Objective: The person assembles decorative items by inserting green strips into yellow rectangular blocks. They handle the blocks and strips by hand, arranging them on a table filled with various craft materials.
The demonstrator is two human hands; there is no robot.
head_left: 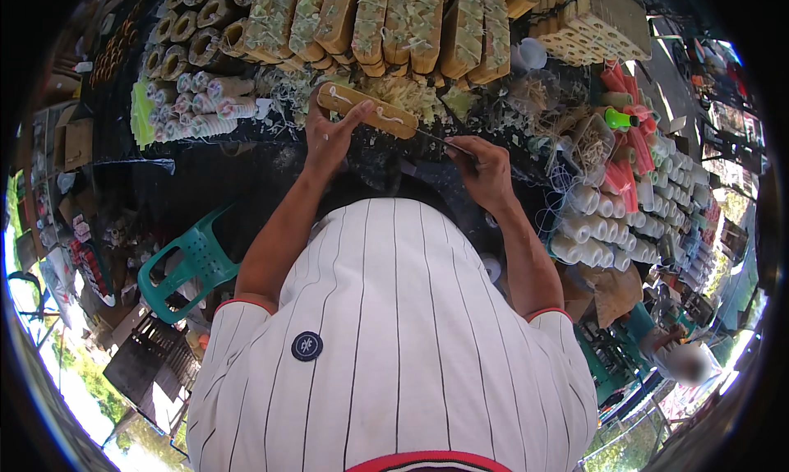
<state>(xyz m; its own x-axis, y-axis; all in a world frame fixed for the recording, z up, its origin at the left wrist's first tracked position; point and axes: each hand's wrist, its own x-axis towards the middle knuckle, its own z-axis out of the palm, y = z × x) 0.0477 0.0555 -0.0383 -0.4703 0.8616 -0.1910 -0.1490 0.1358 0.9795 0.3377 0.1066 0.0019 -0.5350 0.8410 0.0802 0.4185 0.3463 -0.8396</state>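
My left hand (331,135) is closed around one end of a long, rounded wooden block (362,110), holding it tilted above the table. Pale, curling strings or wax-like bits lie on the block's upper face. In my right hand (486,170) is a thin dark knife-like tool (444,142), gripped near its end. Its tip reaches toward the block's right end; whether it touches there I cannot tell. Beyond my hands, pale yellow shavings (407,94) cover the work surface.
Several similar blocks (337,16) stand in a row at the back. White-wrapped rolls (218,102) and hollow tubes (185,24) are stacked left. A pale block with holes (596,20), red rolls (620,176) and white rolls (604,230) are right. A green plastic chair (185,267) stands lower left; another person (657,340) is lower right.
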